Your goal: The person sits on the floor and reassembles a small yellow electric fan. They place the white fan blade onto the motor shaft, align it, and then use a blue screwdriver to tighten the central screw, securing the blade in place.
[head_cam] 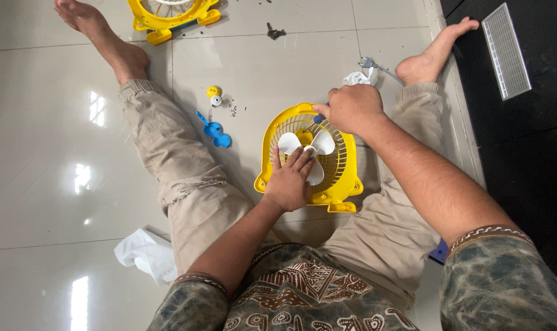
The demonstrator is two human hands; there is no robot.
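**Both hands on the yellow fan**

The yellow fan housing (343,184) lies flat on the tile floor (57,153) between my legs, directly under my fingers. My left hand (289,181) rests on its near side, fingers released and spread flat, their tips pressing on the white blades (323,142) at the hub. My right hand (353,108) sits at the housing's far rim, clenched around a blue-handled tool (319,119) whose end peeks out left of my knuckles.

Left of my left fingers, well apart, lie a blue plastic piece (216,132) and, beyond it, a small yellow and white part (214,95) with tiny screws (233,111) beside it. Beyond my right knuckles sits a crumpled white tissue (356,78).
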